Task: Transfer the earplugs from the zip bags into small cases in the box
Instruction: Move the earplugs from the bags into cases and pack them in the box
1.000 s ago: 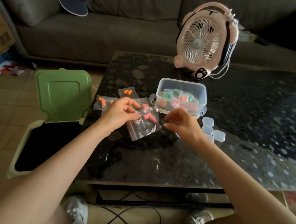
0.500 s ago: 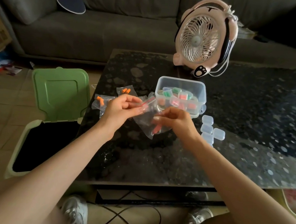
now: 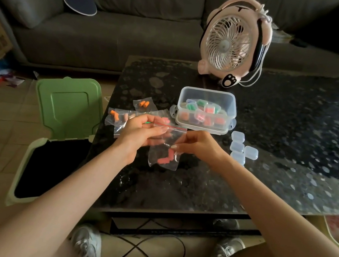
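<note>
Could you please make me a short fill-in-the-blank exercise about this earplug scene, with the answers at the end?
1. The left hand and the right hand hold one clear zip ____ between them.
2. Behind the clear box stands a pink ____.
3. The open bin beside the table has a ____ lid.
4. The empty small cases lie on the person's ____ side of the box.

Answers: bag; fan; green; right.

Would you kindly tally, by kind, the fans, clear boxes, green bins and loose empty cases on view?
Fan: 1
Clear box: 1
Green bin: 1
Loose empty cases: at least 4
Total: at least 7
</note>
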Demonstrator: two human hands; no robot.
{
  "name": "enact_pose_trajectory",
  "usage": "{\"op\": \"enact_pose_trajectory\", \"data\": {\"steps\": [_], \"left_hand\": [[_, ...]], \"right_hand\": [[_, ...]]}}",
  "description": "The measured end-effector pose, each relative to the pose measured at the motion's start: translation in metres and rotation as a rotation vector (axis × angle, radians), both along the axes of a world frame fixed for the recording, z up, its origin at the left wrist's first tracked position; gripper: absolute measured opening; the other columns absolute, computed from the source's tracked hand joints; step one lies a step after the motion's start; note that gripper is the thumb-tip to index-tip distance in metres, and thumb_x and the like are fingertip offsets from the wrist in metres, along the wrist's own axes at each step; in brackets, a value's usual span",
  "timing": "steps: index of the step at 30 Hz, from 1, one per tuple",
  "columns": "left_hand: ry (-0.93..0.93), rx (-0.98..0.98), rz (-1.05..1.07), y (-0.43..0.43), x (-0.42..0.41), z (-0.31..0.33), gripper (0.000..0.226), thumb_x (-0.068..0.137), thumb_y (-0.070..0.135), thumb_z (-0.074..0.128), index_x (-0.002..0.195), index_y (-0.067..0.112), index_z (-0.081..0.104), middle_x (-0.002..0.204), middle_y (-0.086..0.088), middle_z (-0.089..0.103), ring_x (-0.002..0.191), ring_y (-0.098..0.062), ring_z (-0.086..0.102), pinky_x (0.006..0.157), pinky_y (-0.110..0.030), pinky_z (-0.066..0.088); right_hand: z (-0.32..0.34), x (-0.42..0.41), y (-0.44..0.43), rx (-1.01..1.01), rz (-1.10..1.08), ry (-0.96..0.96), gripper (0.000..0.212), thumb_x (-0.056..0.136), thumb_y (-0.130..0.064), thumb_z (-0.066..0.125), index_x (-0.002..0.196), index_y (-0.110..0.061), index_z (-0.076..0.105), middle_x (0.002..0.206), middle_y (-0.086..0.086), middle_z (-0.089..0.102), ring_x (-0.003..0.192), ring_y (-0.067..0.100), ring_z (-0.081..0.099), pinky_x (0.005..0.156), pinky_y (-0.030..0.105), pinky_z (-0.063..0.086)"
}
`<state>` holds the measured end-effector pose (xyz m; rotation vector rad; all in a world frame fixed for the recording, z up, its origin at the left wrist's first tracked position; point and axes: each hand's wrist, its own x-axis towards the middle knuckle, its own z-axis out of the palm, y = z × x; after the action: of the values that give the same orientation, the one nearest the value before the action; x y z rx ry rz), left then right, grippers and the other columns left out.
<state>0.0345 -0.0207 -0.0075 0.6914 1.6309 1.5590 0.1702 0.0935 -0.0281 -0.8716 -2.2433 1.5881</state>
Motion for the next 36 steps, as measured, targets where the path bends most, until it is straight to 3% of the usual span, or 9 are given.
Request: {"op": "enact_pose_trajectory", "data": {"steps": [4,9,15,17,20,25,28,32,36], "left_hand": [[0.068,-0.043,-0.024,0.001,-0.001,-0.001,0.021,0.082,0.000,0.067,0.101,0.006,0.062,0.097,-0.009,0.071,0.083,-0.016,0.072,0.068,-0.026,0.058],[0.120,-0.088,-0.027,0.001,-0.004,-0.004,0.024,0.077,-0.002,0.070,0.095,0.011,0.061,0.092,-0.011,0.071,0.079,-0.021,0.072,0.076,-0.035,0.057],[0.053,-0.132,-0.045,0.002,-0.003,-0.004,0.029,0.070,0.001,0.075,0.093,0.010,0.061,0.092,-0.011,0.069,0.081,-0.024,0.070,0.065,-0.039,0.059],[0.058,-0.166,-0.047,0.002,-0.004,-0.005,0.033,0.067,0.004,0.078,0.095,0.011,0.062,0.096,-0.012,0.069,0.086,-0.028,0.069,0.073,-0.046,0.058],[0.030,-0.186,-0.043,0.002,-0.004,-0.004,0.028,0.071,0.003,0.076,0.094,0.011,0.061,0.098,-0.012,0.068,0.087,-0.029,0.069,0.072,-0.049,0.058],[0.077,-0.194,-0.033,0.001,-0.005,-0.004,0.023,0.071,0.006,0.077,0.089,0.011,0.063,0.093,-0.009,0.067,0.087,-0.027,0.068,0.074,-0.049,0.058],[0.185,-0.152,-0.113,0.000,-0.004,-0.003,0.019,0.075,0.010,0.075,0.092,0.014,0.065,0.097,-0.008,0.067,0.086,-0.024,0.069,0.074,-0.046,0.058],[0.560,-0.044,-0.297,0.002,-0.006,-0.005,0.018,0.080,0.011,0.070,0.086,0.027,0.065,0.107,-0.002,0.063,0.103,-0.023,0.063,0.088,-0.045,0.053],[0.816,-0.006,-0.359,0.004,-0.013,-0.011,0.019,0.080,0.008,0.071,0.084,0.026,0.065,0.104,0.005,0.056,0.103,-0.020,0.059,0.083,-0.038,0.052]], "right_hand": [[0.001,0.000,0.000,0.022,0.044,-0.010,0.016,0.078,-0.006,0.074,0.091,0.002,0.070,0.085,0.012,0.070,0.077,0.016,0.065,0.081,0.027,0.054],[0.006,-0.001,-0.003,0.066,0.029,0.076,0.035,0.077,-0.005,0.074,0.108,-0.011,0.060,0.090,0.010,0.068,0.080,0.014,0.064,0.077,0.021,0.051],[0.008,-0.001,-0.005,0.150,0.078,0.159,0.031,0.074,0.001,0.075,0.100,-0.005,0.059,0.095,0.016,0.068,0.089,0.025,0.067,0.081,0.033,0.055],[0.009,-0.001,-0.006,0.158,0.096,0.168,0.030,0.074,0.004,0.074,0.098,-0.003,0.058,0.093,0.016,0.067,0.084,0.017,0.066,0.076,0.026,0.055],[0.010,-0.001,-0.007,0.155,0.102,0.194,0.029,0.074,0.006,0.074,0.095,-0.004,0.057,0.087,0.007,0.065,0.079,0.005,0.063,0.072,0.020,0.052],[0.008,-0.001,-0.005,0.164,0.153,0.092,0.019,0.075,-0.003,0.076,0.092,-0.003,0.066,0.084,0.004,0.067,0.077,0.008,0.062,0.077,0.020,0.052],[0.007,0.000,-0.005,0.180,0.138,0.038,0.018,0.076,-0.007,0.076,0.092,-0.004,0.071,0.086,0.004,0.069,0.076,0.007,0.061,0.078,0.018,0.049],[0.006,0.000,-0.002,0.183,0.086,0.016,0.009,0.074,-0.011,0.078,0.082,-0.012,0.074,0.091,0.007,0.071,0.083,0.013,0.063,0.084,0.027,0.050],[0.006,-0.002,-0.001,0.224,0.086,-0.049,0.010,0.074,-0.015,0.079,0.082,-0.017,0.074,0.088,0.004,0.070,0.080,0.011,0.060,0.083,0.031,0.050]]}}
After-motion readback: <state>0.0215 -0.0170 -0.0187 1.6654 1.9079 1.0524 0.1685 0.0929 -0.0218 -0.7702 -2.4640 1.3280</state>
